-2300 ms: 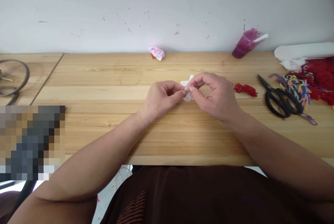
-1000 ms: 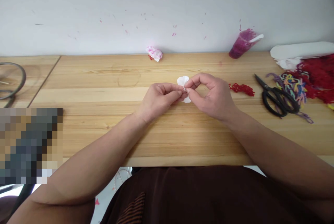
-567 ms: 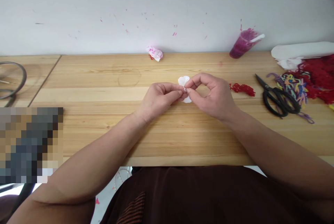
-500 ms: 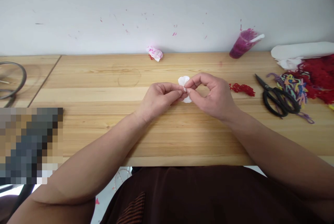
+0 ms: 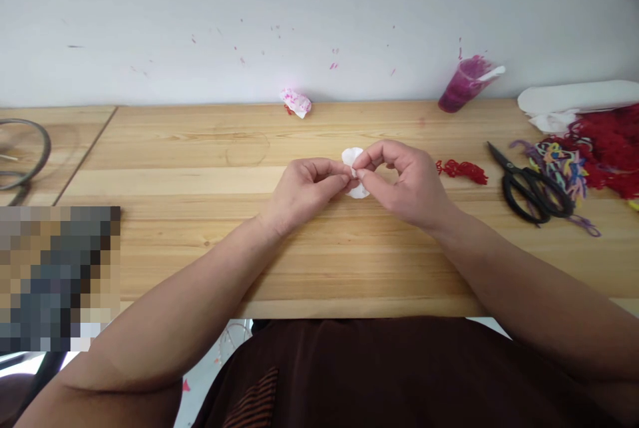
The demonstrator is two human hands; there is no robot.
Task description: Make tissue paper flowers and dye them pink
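Note:
Between my two hands is a small piece of white tissue paper (image 5: pixel 352 156), pinched narrow at its middle, with one rounded end above the fingers and the other below. My left hand (image 5: pixel 312 187) grips it from the left between thumb and forefinger. From the right, the thumb and forefinger of my right hand (image 5: pixel 407 178) close on the same pinched middle. Fingertips hide most of that middle, so any thread there cannot be made out. Just right of my right hand lies a small bundle of red yarn (image 5: pixel 464 171) on the wooden table (image 5: pixel 164 241).
Black-handled scissors (image 5: pixel 532 188) lie at the right, partly over multicoloured yarn scraps (image 5: pixel 562 162). Beyond them are a red yarn heap (image 5: pixel 612 148) and a white roll (image 5: pixel 579 95). A purple-stained cup (image 5: pixel 462 86) and a pink-spotted crumpled tissue (image 5: pixel 297 102) stand by the wall.
Both hands keep their pinch on the white tissue paper. Its lower end shows slightly farther right and lower, and the fingers have shifted only a little.

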